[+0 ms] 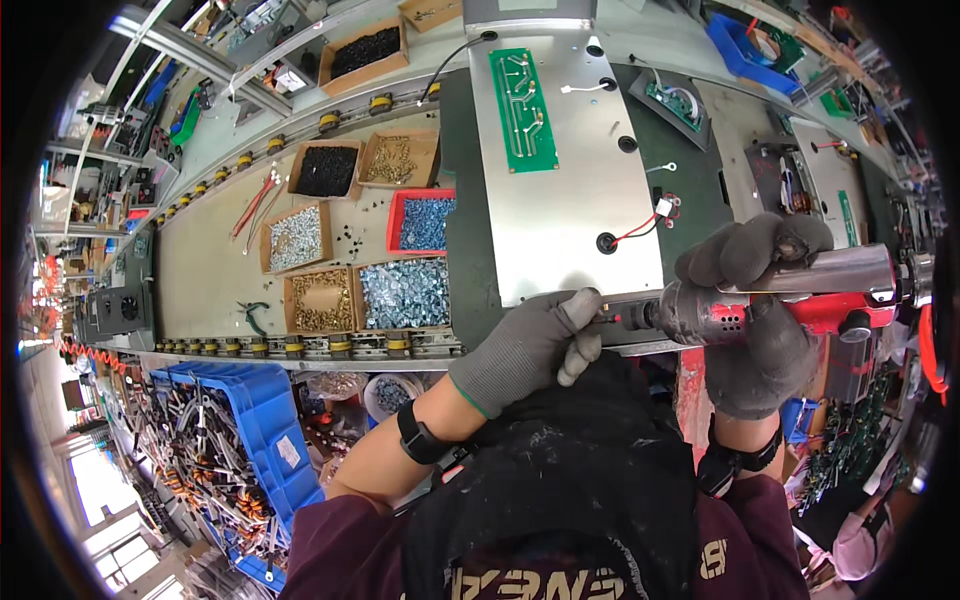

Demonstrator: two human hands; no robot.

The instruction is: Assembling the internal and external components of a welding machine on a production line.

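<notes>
Gleaming silver-and-red power screwdriver (800, 290)

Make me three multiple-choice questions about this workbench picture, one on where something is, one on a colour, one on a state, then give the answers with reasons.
1. Where does the green circuit board lie?
A. on the far part of the metal panel
B. in the blue bin
C. in a cardboard box

2. What colour is the tray holding the bluish small parts?
A. yellow
B. red
C. white

3. How is the powered screwdriver held?
A. lying loose on the belt
B. hanging free from a cord
C. gripped in the right hand, its tip at the panel's near edge

Answers:
1 A: the board rests flat on the grey sheet, near its far end.
2 B: its rim shows red between the brown cardboard boxes.
3 C: the gloved right hand wraps the silver and red body, while the left hand steadies the tip end.
</notes>
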